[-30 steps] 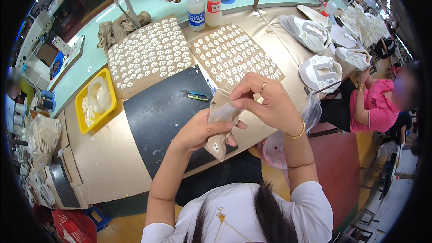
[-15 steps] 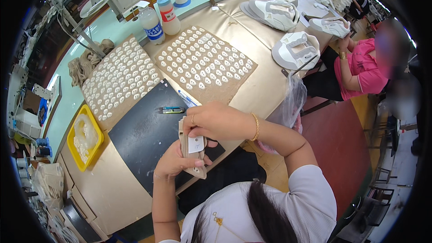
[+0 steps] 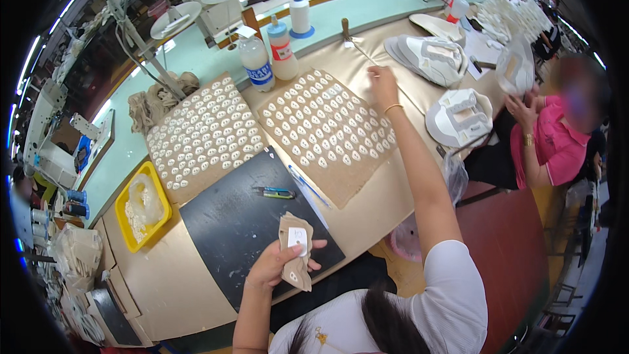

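Note:
My left hand [image 3: 274, 263], near the front edge of the table, grips a small stack of beige fabric pieces [image 3: 296, 274]. A white paper tag [image 3: 297, 238] lies on top of the stack, with my thumb pressed on it. My right hand [image 3: 383, 87] is stretched out over the gold-coloured table cover, beyond a brown sheet [image 3: 359, 180] set with rows of small white oval pieces. Its fingers are bent together at the tips; whatever is between them is hidden. Thread snips [image 3: 275, 193] lie on the black mat [image 3: 226, 216], beyond my left hand.
A second sheet of white pieces [image 3: 203, 134] lies left of the first. Two bottles [image 3: 257, 62] stand behind them. A yellow tray [image 3: 166, 213] is at the left. Pale shoes [image 3: 460, 118] stand at the right, where a co-worker in pink [image 3: 557, 131] holds another shoe.
My right hand has left the fabric stack and reached far across the table, where a small tan loop lay. The stack stays in my left hand. The co-worker has lifted a shoe.

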{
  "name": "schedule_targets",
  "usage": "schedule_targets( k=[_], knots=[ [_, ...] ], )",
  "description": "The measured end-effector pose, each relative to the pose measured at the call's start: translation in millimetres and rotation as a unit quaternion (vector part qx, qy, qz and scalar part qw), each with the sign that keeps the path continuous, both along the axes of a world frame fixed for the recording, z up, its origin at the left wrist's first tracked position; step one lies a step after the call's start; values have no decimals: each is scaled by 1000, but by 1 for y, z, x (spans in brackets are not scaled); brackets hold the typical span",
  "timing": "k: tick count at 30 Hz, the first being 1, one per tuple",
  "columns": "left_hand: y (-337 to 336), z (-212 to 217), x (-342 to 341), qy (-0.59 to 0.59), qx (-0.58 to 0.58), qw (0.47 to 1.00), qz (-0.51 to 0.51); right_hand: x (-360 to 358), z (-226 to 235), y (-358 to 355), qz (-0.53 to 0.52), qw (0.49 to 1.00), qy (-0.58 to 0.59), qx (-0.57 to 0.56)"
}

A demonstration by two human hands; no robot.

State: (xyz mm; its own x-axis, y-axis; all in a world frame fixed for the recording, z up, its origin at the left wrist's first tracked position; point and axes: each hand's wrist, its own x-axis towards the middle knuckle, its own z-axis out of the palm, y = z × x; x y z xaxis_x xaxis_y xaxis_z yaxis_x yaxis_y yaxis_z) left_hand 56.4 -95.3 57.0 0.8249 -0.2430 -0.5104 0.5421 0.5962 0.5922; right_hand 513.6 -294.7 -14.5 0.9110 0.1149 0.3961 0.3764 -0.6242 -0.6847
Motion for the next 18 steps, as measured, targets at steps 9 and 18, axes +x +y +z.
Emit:
schedule_targets(
  k=[9, 18],
  knots=[
    [6, -18, -1, -46, -92, 992, 75, 108, -36, -44, -90, 970, 11, -228],
    [21, 8, -23, -174, -16, 979, 108, -143, 96, 40, 263, 953, 141, 51]
  ],
)
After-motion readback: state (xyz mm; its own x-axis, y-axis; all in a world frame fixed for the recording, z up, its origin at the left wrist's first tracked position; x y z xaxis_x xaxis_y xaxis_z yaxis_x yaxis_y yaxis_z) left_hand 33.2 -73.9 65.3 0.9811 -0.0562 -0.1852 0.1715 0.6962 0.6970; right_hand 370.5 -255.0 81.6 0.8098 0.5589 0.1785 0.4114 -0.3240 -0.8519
